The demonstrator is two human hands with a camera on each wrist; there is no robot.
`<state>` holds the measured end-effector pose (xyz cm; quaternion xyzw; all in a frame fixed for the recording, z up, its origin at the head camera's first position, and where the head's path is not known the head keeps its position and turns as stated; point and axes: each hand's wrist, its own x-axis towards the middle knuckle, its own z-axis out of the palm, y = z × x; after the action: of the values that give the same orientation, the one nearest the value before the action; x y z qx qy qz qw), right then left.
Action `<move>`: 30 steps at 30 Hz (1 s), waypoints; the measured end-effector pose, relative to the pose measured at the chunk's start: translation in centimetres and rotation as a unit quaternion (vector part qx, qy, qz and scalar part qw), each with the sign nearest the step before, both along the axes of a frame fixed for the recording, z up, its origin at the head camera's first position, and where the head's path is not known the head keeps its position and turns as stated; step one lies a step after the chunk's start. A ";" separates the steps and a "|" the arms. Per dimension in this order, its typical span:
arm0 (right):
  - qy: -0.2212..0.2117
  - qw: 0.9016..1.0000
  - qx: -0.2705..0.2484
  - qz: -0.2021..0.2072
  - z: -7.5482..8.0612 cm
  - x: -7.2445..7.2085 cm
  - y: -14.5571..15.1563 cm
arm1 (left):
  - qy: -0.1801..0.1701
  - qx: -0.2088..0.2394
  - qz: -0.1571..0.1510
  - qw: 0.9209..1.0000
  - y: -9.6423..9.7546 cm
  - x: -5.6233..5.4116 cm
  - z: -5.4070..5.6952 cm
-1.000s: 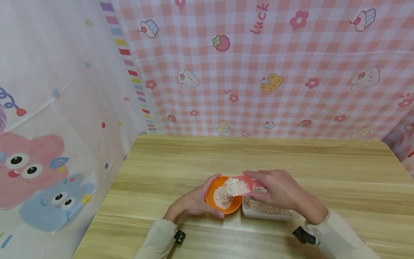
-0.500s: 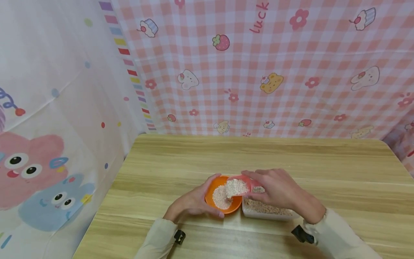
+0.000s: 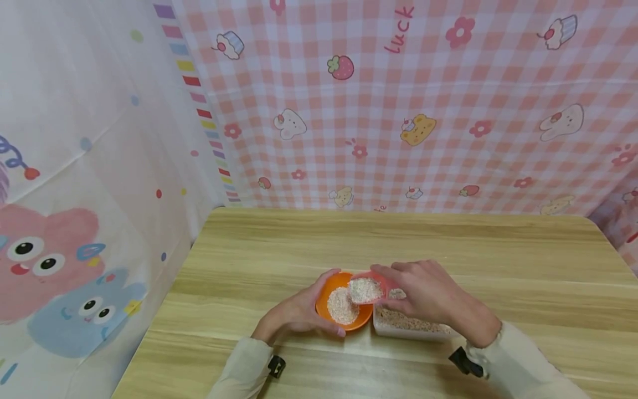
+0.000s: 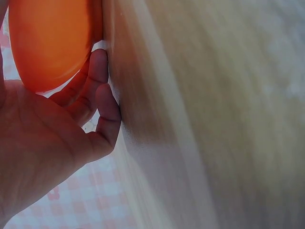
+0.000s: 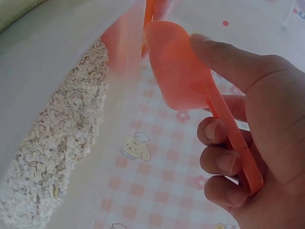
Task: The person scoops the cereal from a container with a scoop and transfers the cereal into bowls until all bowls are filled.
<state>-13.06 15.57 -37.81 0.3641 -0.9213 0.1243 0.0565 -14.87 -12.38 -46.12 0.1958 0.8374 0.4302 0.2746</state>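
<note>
My left hand (image 3: pixel 301 310) holds an orange bowl (image 3: pixel 321 296) from its left side, thumb at the near rim and fingers round the far rim. Pale oat flakes (image 3: pixel 341 307) lie heaped inside it. In my right hand (image 3: pixel 423 291) is a pink plastic scoop (image 5: pixel 176 71); fingers curl round its handle, and the thumb presses by the scoop's head. More flakes fill the scoop, whose mouth hangs over the bowl's right half. In the left wrist view the bowl's outer wall (image 4: pixel 52 43) shows above the palm, with curled fingers beneath it close to the tabletop.
A clear plastic container (image 3: pixel 411 332) of oat flakes (image 5: pixel 62 129) stands right beside the bowl, partly under my right hand. All of it rests on a wood-grain table (image 3: pixel 279 238). Behind rises a pink checked cloth (image 3: pixel 319 111); a printed white cloth (image 3: pixel 124 166) hangs at the left.
The scoop has shifted slightly left and its tilt has changed a little; flakes that bulged past its lip now sit further inside. My left hand and the bowl have stayed in place.
</note>
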 end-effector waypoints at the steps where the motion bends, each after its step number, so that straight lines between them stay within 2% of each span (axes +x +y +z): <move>1: 0.003 1.000 0.003 0.002 0.1 0.0 0.0 | -0.001 0.001 0.000 1.000 0.0 0.0 0.0; 16: 0.031 0.998 0.049 0.013 1.0 0.2 -0.5 | 0.004 0.001 -0.001 1.000 0.0 0.0 -0.1; 25: 0.111 0.990 0.076 0.038 1.0 0.4 -1.1 | 0.000 -0.004 -0.002 1.000 -0.1 -0.1 -0.2; 30: 0.140 0.984 0.098 0.044 1.3 0.6 -1.4 | -0.003 0.000 -0.001 1.000 -0.1 -0.1 -0.2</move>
<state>-12.51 14.13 -36.52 0.4215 -0.8953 -0.0164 0.1433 -15.01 -12.46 -46.32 0.1951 0.8364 0.4308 0.2771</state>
